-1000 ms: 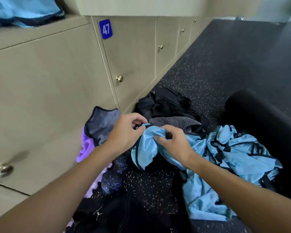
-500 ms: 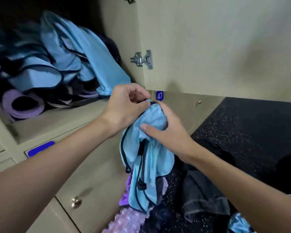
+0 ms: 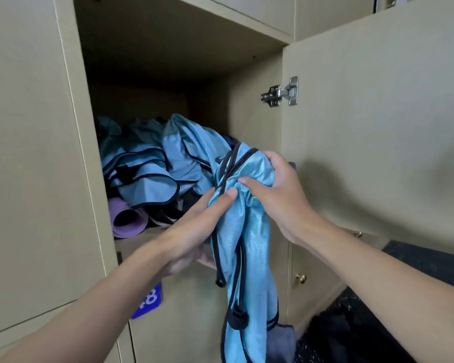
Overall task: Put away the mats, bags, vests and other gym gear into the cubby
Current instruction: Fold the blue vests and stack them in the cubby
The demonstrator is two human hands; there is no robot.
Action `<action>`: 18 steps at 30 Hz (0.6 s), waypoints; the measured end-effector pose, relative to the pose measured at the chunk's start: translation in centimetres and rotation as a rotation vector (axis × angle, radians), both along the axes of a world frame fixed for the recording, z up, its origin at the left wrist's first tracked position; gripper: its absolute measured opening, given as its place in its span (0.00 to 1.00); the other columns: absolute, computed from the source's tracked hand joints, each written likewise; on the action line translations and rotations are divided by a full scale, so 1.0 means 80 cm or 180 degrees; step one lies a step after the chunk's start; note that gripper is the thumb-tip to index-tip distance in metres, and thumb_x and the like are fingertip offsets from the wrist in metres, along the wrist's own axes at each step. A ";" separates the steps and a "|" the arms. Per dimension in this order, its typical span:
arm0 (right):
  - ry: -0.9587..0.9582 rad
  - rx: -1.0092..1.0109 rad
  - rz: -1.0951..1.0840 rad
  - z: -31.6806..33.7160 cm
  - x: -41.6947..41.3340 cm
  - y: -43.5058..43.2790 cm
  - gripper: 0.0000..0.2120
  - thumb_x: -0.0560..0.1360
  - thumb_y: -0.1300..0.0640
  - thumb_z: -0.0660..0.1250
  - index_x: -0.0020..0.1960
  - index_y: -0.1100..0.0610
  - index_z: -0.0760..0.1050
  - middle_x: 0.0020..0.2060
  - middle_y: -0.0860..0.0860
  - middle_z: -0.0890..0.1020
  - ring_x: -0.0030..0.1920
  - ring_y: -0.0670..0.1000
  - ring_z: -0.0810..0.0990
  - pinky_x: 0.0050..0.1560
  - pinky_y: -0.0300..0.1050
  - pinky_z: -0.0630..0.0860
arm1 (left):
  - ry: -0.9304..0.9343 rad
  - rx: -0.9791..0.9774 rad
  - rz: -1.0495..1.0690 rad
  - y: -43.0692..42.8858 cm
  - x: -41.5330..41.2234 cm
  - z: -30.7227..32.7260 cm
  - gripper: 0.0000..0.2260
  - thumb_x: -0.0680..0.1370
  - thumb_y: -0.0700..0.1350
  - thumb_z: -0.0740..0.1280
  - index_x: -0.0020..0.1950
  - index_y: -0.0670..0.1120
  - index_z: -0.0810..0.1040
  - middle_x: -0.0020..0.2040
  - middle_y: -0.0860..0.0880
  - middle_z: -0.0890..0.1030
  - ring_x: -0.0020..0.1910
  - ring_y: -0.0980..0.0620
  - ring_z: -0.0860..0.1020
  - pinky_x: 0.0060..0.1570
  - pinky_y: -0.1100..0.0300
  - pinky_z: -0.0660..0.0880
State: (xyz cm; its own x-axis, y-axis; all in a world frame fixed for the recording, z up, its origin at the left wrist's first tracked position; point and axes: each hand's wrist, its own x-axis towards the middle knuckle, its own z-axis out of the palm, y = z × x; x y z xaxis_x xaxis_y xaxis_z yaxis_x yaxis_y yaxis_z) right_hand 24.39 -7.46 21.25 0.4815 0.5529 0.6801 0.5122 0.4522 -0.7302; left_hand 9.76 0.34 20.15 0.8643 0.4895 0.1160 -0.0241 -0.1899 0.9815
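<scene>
A light blue vest with dark trim (image 3: 247, 244) hangs bunched in front of the open cubby (image 3: 168, 74). My left hand (image 3: 194, 231) grips it from below left, thumb pressed on the fabric. My right hand (image 3: 275, 189) clutches its top from the right. The vest's top sits at the cubby's mouth, its lower part dangling past the shelf edge. Inside the cubby lie several blue vests (image 3: 152, 166) piled over a rolled purple mat (image 3: 126, 218) and some dark gear.
The cubby door (image 3: 378, 127) stands open to the right on a metal hinge (image 3: 281, 93). A blue number plate (image 3: 150, 301) marks the locker below. Dark gear (image 3: 333, 334) lies on the black speckled floor (image 3: 430, 260) at lower right.
Both hands lifted the blue vest from the floor pile up to the cubby opening. The view rose from the floor to the cubby's inside.
</scene>
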 end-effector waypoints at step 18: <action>0.0668 -0.0998 0.0565 -0.080 -0.019 0.024 0.47 0.64 0.37 0.77 0.73 0.29 0.51 0.70 0.34 0.66 0.71 0.38 0.66 0.73 0.50 0.65 | -0.1631 -0.0172 0.1375 0.043 0.012 0.025 0.23 0.72 0.36 0.75 0.64 0.52 0.76 0.51 0.47 0.85 0.48 0.48 0.85 0.52 0.47 0.82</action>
